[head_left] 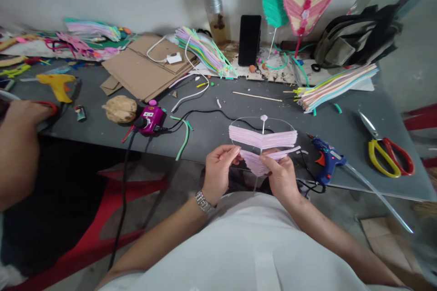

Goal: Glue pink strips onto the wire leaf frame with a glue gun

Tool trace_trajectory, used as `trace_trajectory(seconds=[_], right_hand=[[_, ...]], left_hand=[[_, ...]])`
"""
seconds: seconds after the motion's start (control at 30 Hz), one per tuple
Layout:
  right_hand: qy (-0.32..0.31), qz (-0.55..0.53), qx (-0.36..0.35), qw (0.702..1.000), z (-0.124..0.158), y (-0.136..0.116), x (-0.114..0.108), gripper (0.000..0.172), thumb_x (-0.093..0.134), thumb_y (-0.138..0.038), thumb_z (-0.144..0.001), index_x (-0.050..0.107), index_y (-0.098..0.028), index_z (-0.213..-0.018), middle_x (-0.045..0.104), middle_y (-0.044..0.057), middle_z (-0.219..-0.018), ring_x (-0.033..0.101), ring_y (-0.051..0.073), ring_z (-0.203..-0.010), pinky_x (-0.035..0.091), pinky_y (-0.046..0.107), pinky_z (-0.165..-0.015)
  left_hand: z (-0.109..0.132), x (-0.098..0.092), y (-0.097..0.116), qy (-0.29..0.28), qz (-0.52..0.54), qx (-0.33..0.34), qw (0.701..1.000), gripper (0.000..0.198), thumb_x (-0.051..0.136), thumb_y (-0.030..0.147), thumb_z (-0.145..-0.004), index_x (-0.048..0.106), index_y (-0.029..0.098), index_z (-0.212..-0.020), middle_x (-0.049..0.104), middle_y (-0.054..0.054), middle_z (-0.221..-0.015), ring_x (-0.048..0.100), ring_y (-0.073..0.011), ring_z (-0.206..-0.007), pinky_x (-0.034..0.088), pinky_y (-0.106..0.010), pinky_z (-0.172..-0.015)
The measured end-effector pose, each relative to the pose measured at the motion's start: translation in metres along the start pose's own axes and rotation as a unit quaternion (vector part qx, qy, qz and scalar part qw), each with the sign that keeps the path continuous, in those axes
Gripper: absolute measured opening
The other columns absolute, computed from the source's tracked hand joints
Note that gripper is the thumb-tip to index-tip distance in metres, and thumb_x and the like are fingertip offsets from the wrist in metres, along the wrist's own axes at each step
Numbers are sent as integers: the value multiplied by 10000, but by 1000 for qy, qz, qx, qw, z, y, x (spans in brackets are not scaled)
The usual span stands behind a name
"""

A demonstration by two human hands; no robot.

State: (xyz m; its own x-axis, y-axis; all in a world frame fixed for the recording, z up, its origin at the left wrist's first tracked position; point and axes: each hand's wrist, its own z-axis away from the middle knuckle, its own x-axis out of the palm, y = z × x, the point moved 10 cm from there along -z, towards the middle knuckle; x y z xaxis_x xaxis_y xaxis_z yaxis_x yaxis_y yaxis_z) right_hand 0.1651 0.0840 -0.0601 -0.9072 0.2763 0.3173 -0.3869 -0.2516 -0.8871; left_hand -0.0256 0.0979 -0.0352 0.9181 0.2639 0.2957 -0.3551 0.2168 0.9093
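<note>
Between my hands, at the table's front edge, is a fan-shaped wire frame (292, 123) partly covered with rows of lilac pipe cleaners (262, 138). The rows meet in a V at the central stem, and a bare gap separates the upper band from the lower part. My left hand (218, 168) pinches the left end of the lower rows. With thumb and fingers, my right hand (282, 175) grips the lower part near the stem, where one pipe cleaner sticks out to the right. A blue glue gun (326, 159) lies just right of that hand.
Yellow-and-red-handled scissors (389, 154) lie at the right, below a pipe cleaner bundle (337, 88). A magenta power socket (150, 118) trails black cables. Behind stand a phone (249, 40), a bottle (216, 16) and two finished fans (310, 0). Another person's arm (18, 145) is at the left.
</note>
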Motion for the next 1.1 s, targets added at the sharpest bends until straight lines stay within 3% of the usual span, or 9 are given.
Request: trace_trajectory(seconds=[0.3, 0.93, 1.1], right_hand=[[14, -12, 7, 1000, 0, -1, -1, 225, 838, -320, -652, 675, -184, -728, 621, -34, -630, 511, 132, -584, 407, 270, -581], [15, -38, 16, 999, -1, 2, -2, 268, 867, -339, -638, 681, -183, -752, 639, -28, -657, 542, 145, -612, 444, 284, -608], [15, -52, -1, 999, 0, -5, 0, 269, 874, -332, -627, 672, -187, -731, 648, -23, -676, 550, 146, -639, 457, 288, -643]], left_hand=[[6, 9, -13, -24, 92, -107, 990, 347, 953, 377, -616, 772, 155, -811, 702, -3, -702, 653, -101, -667, 524, -191, -591], [6, 21, -25, -41, 142, -154, 977, 457, 973, 394, -610, 688, 166, -886, 638, 38, -720, 594, -63, -620, 506, -179, -605], [3, 24, -19, -30, 148, -103, 983, 439, 948, 354, -651, 599, 202, -871, 634, 56, -751, 593, -64, -635, 497, -185, -621]])
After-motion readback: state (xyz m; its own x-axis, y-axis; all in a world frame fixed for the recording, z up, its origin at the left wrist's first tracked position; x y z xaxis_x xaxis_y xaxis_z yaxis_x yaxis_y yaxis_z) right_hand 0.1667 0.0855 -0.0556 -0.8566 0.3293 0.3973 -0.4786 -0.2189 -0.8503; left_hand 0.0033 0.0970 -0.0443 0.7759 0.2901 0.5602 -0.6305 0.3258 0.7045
